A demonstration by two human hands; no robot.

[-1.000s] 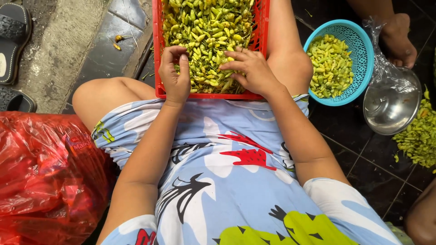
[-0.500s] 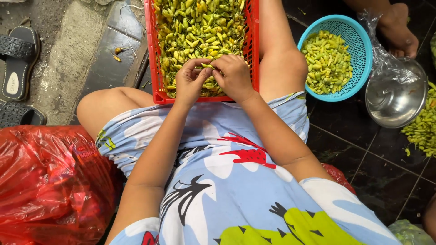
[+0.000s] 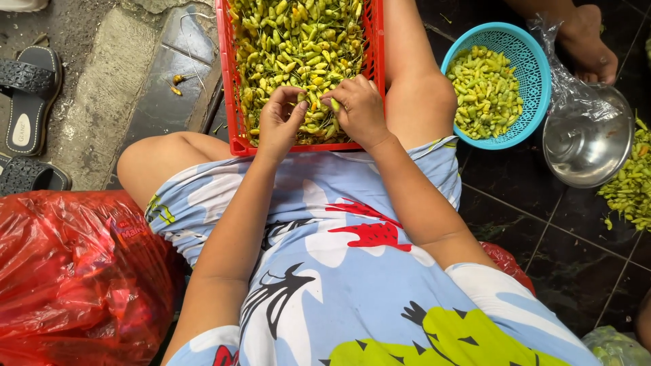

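A red plastic crate [image 3: 234, 102] full of small yellow-green chili peppers [image 3: 291, 41] lies between my knees. My left hand [image 3: 278, 122] and my right hand [image 3: 359, 108] meet over the crate's near edge. Both pinch the same small green chili pepper [image 3: 333, 105], the right fingers around its body, the left fingers at its end. A blue round basket [image 3: 536, 95] holding more chili peppers [image 3: 485, 88] stands to the right, beside my right knee.
A steel bowl [image 3: 586, 146] under clear plastic sits right of the basket, with another person's foot [image 3: 586, 41] behind it. Loose peppers [image 3: 627, 183] lie at the far right. A red plastic bag [image 3: 74, 271] is at lower left, black sandals [image 3: 30, 102] at upper left.
My hands moved from apart on the pile to together at the crate's near edge, closing on one pepper. The view shifted slightly.
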